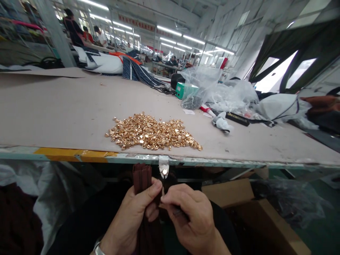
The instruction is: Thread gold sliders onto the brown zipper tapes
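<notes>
Below the table's front edge, my left hand (134,212) is closed around a bundle of dark brown zipper tapes (142,177), thumb pressed on its side. My right hand (190,214) is pinched shut beside it, fingertips meeting the left thumb on the tape. A small metal clip (164,167) holding a gold piece hangs from the table edge just above both hands. On the table above lies a heap of small gold metal pieces (152,132).
The brown-topped table (66,106) has a taped front edge (66,154). Clear plastic bags (202,86), a green box (184,90) and cables sit at back right. Cardboard boxes (255,209) stand under the table on the right. Folded fabric and several people are far behind.
</notes>
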Demonstrator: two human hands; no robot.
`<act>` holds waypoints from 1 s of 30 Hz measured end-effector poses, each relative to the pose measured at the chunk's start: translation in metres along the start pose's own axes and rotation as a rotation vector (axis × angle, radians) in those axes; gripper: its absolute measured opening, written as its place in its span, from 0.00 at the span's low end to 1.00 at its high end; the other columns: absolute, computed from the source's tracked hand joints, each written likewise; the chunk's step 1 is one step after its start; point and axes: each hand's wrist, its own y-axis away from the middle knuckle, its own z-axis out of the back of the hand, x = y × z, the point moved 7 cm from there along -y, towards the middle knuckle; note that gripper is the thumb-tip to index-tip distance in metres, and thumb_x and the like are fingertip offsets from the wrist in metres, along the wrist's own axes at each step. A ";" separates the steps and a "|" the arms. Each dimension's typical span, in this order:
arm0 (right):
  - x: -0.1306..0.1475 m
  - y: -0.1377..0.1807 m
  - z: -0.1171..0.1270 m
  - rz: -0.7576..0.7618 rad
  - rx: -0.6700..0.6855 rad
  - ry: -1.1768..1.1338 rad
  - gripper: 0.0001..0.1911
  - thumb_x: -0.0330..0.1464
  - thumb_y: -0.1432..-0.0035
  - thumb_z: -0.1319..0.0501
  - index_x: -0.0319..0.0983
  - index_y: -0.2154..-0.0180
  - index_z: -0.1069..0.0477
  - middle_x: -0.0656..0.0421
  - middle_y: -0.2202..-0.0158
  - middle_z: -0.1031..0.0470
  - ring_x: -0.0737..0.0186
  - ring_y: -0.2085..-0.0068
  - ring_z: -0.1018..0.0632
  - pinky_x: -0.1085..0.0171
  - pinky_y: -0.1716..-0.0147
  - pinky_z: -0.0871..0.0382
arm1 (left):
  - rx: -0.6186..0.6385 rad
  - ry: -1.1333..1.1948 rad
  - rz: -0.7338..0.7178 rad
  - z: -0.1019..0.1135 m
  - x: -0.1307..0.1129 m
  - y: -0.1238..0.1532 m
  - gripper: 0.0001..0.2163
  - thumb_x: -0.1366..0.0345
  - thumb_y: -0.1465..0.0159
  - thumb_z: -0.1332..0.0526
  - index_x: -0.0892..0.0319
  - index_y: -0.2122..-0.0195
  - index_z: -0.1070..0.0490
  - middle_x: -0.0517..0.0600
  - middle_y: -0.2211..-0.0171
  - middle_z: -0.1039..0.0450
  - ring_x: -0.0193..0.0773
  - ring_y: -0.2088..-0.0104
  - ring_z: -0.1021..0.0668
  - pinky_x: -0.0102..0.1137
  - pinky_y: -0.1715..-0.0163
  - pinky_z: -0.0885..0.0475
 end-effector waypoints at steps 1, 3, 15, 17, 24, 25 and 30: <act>-0.002 0.000 0.001 -0.027 -0.035 -0.016 0.10 0.20 0.44 0.42 0.38 0.63 0.28 0.58 0.69 0.25 0.65 0.69 0.25 0.69 0.70 0.32 | -0.003 0.015 0.023 0.001 0.002 -0.001 0.13 0.57 0.46 0.33 0.60 0.75 0.33 0.38 0.87 0.47 0.23 0.85 0.46 0.20 0.85 0.48; -0.014 0.001 0.004 -0.203 -0.125 -0.092 0.05 0.24 0.43 0.40 0.39 0.67 0.28 0.60 0.72 0.27 0.67 0.72 0.28 0.69 0.73 0.34 | -0.015 0.007 0.028 0.001 0.003 0.000 0.13 0.58 0.49 0.30 0.60 0.73 0.32 0.37 0.87 0.46 0.23 0.86 0.46 0.20 0.86 0.47; -0.059 0.021 -0.031 -0.982 -0.205 -0.964 0.16 0.43 0.50 0.33 0.36 0.72 0.31 0.70 0.85 0.45 0.79 0.85 0.54 0.76 0.89 0.61 | 0.049 -0.038 0.019 -0.007 -0.013 -0.002 0.12 0.58 0.47 0.33 0.62 0.75 0.29 0.40 0.89 0.42 0.23 0.87 0.42 0.20 0.87 0.46; -0.059 0.021 -0.033 -1.011 -0.214 -1.005 0.16 0.40 0.52 0.32 0.35 0.75 0.32 0.70 0.84 0.45 0.80 0.85 0.54 0.77 0.89 0.61 | 0.046 -0.085 -0.007 -0.008 -0.019 -0.004 0.12 0.59 0.49 0.32 0.62 0.78 0.30 0.41 0.89 0.41 0.24 0.87 0.41 0.20 0.87 0.45; -0.063 0.021 -0.036 -1.108 -0.276 -1.025 0.13 0.34 0.53 0.33 0.37 0.75 0.37 0.68 0.80 0.37 0.81 0.85 0.52 0.78 0.89 0.60 | -0.012 -0.154 0.000 -0.005 -0.029 -0.010 0.13 0.59 0.52 0.32 0.61 0.80 0.34 0.41 0.89 0.40 0.23 0.88 0.42 0.21 0.88 0.46; -0.063 0.020 -0.036 -1.112 -0.278 -1.020 0.13 0.34 0.54 0.33 0.37 0.74 0.38 0.68 0.80 0.36 0.81 0.85 0.52 0.78 0.89 0.60 | -0.004 -0.167 0.003 -0.005 -0.029 -0.010 0.13 0.59 0.52 0.32 0.61 0.80 0.33 0.41 0.88 0.40 0.23 0.88 0.42 0.21 0.88 0.46; -0.064 0.018 -0.038 -1.133 -0.253 -1.000 0.15 0.35 0.55 0.33 0.38 0.73 0.39 0.68 0.80 0.36 0.82 0.85 0.51 0.78 0.89 0.59 | 0.024 -0.198 0.014 -0.005 -0.031 -0.012 0.12 0.60 0.52 0.33 0.62 0.81 0.32 0.41 0.88 0.40 0.23 0.88 0.42 0.21 0.89 0.47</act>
